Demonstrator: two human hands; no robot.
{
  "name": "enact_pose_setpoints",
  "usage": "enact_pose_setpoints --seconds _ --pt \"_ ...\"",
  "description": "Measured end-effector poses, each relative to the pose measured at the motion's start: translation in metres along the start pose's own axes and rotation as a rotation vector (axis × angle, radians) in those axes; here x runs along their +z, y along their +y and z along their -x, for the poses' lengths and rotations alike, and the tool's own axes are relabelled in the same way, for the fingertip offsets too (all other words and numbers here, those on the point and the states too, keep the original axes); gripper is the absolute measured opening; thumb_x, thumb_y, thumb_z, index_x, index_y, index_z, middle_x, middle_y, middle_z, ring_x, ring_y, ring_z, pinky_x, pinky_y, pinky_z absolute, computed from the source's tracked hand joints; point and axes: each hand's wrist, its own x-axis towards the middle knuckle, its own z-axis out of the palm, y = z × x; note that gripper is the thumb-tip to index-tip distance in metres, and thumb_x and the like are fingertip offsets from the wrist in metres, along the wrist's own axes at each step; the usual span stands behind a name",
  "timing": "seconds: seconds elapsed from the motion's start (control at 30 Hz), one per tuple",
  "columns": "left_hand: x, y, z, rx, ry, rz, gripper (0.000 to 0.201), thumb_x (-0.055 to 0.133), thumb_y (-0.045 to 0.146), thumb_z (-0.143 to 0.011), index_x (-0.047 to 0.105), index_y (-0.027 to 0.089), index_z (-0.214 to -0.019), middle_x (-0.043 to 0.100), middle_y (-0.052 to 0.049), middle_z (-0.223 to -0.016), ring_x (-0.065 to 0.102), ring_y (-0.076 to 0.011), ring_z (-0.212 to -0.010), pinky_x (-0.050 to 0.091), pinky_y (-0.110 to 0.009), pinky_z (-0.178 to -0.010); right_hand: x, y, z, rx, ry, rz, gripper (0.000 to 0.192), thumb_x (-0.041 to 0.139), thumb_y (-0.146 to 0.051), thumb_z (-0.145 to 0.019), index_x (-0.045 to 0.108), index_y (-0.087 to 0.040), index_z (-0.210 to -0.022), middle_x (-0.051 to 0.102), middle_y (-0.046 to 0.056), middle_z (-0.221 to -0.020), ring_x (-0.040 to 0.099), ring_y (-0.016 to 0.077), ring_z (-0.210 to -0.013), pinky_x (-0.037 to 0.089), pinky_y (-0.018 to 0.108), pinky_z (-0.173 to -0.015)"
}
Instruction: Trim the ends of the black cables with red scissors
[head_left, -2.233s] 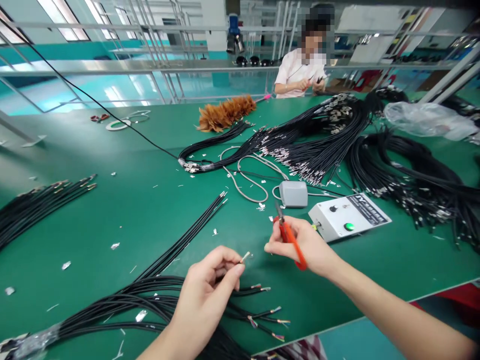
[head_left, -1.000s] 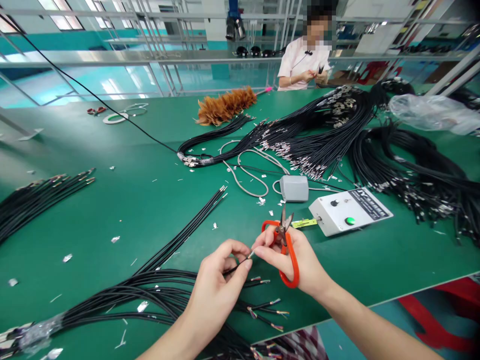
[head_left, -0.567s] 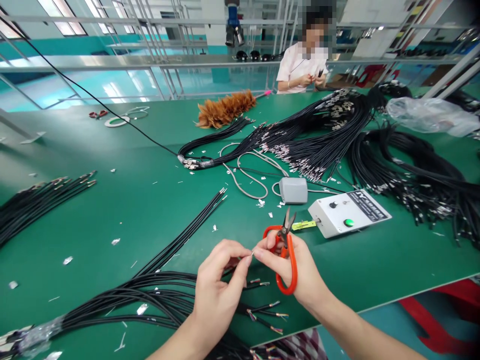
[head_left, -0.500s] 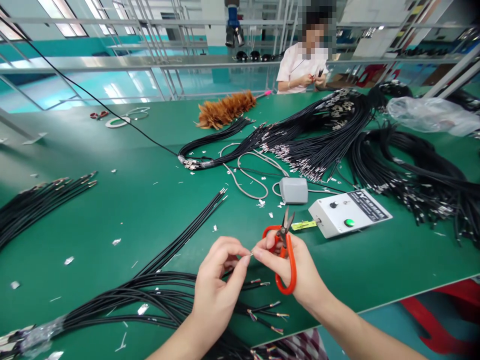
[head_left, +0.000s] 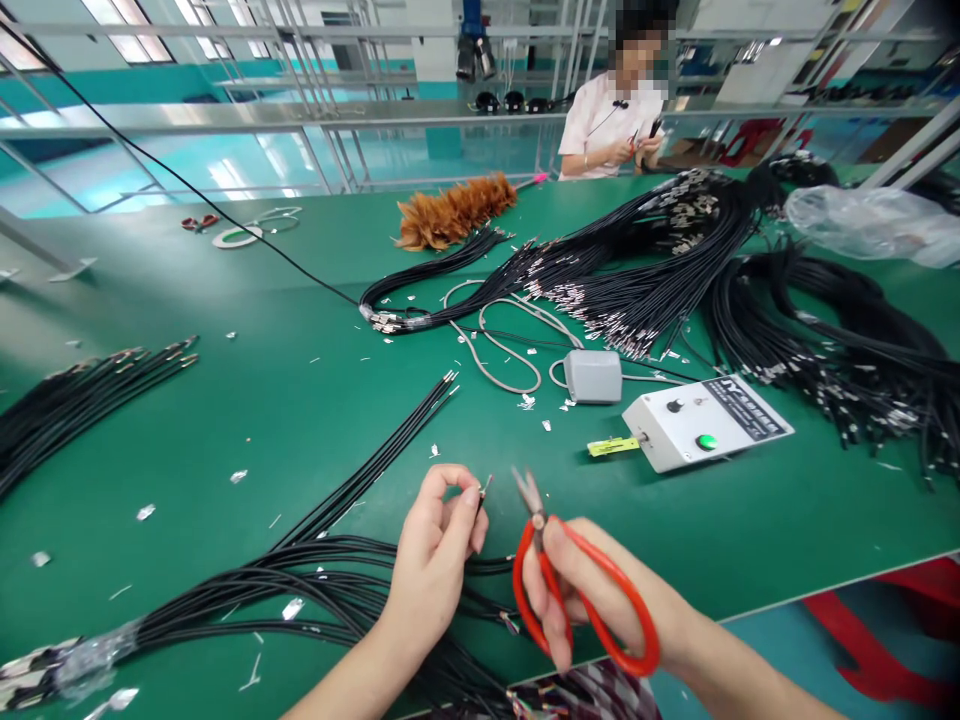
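A cable end (head_left: 484,487) is held by the left hand (head_left: 435,550), left of the scissors (head_left: 570,590) in the right hand (head_left: 600,600); behind them a control box (head_left: 705,425) is set on the table (head_left: 300,400).

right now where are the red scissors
In the head view the red scissors are low and right of centre, in the right hand, blades pointing up toward the cable end pinched by the left hand.

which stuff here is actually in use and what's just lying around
In use: left hand pinching a black cable end; right hand holding red scissors; cable bundle beneath.

Lying about: feather duster, control box, grey pedal, plastic bag.
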Motion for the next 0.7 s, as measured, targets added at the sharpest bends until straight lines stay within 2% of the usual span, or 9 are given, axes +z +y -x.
enact_pose_setpoints --seconds 0.07,0.13,0.37,0.6,0.7 --pt "0.001 -0.001 0.000 0.028 0.005 0.012 0.020 0.051 0.040 -0.093 0.044 0.022 -0.091 0.047 0.008 -0.055 0.040 -0.0102 -0.051 0.033 -0.022 -0.052 0.006 0.006 0.002 0.117 -0.111 -0.052 0.069 0.037 -0.080 -0.080 0.053 -0.016 -0.060 0.050 -0.001 -0.043 0.046 0.0084 -0.032 0.033 0.018 -0.035" --pt "0.001 -0.003 0.000 0.047 0.006 0.011 0.017 0.050 0.037 -0.094 0.044 0.022 -0.092 0.048 0.008 -0.057 0.041 -0.0106 -0.053 0.034 -0.022 -0.054 0.010 0.011 0.000 0.144 -0.128 -0.069 0.070 0.039 -0.082 -0.078 0.050 -0.016 -0.056 0.046 -0.003 -0.040 0.041 0.0064 -0.028 0.030 0.016 -0.032" --pt "0.002 -0.005 0.004 0.102 0.025 -0.024 0.010 0.047 0.030 -0.095 0.044 0.021 -0.092 0.045 0.007 -0.063 0.042 -0.0101 -0.056 0.035 -0.023 -0.055 0.010 0.015 -0.008 0.173 -0.060 -0.078 0.070 0.043 -0.081 -0.077 0.050 -0.016 -0.053 0.043 -0.005 -0.034 0.039 0.0059 -0.026 0.026 0.015 -0.029" --pt "0.005 -0.009 0.004 0.177 0.069 -0.041 0.009 0.048 0.027 -0.093 0.046 0.020 -0.088 0.045 0.005 -0.073 0.043 -0.0090 -0.057 0.037 -0.022 -0.053 0.021 0.020 -0.010 0.178 -0.016 -0.303 0.070 0.049 -0.082 -0.072 0.049 -0.016 -0.050 0.039 -0.007 -0.034 0.038 0.0048 -0.026 0.032 0.016 -0.032" --pt "0.005 -0.010 0.003 0.210 0.088 -0.066 0.010 0.049 0.028 -0.093 0.048 0.020 -0.087 0.046 0.003 -0.078 0.045 -0.0088 -0.057 0.039 -0.022 -0.053 0.024 0.021 -0.010 0.145 -0.004 -0.263 0.069 0.049 -0.080 -0.074 0.051 -0.015 -0.052 0.042 -0.005 -0.034 0.039 0.0053 -0.026 0.031 0.016 -0.031"
